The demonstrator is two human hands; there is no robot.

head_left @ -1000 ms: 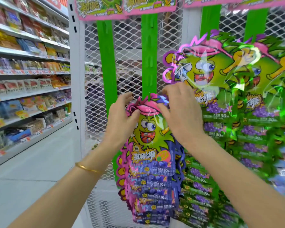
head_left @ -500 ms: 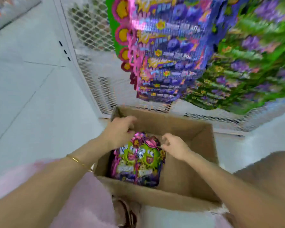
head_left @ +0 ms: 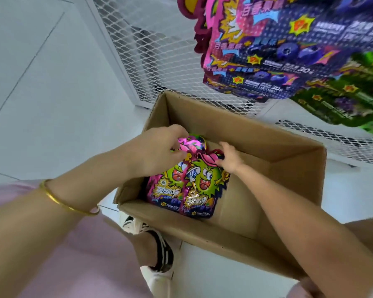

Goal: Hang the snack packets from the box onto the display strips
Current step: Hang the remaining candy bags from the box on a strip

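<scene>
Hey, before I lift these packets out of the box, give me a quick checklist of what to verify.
1. Left hand grip on the rear packet: ok, fingers curl over its pink top.
2. Right hand grip on the front packet: ok, it pinches the top edge.
3. Way up out of the box: ok, open top, nothing over the packets.
4. Hang holes intact: cannot tell, hands cover the tops.
5. Free hook above: cannot tell, only the hanging packets show.
</scene>
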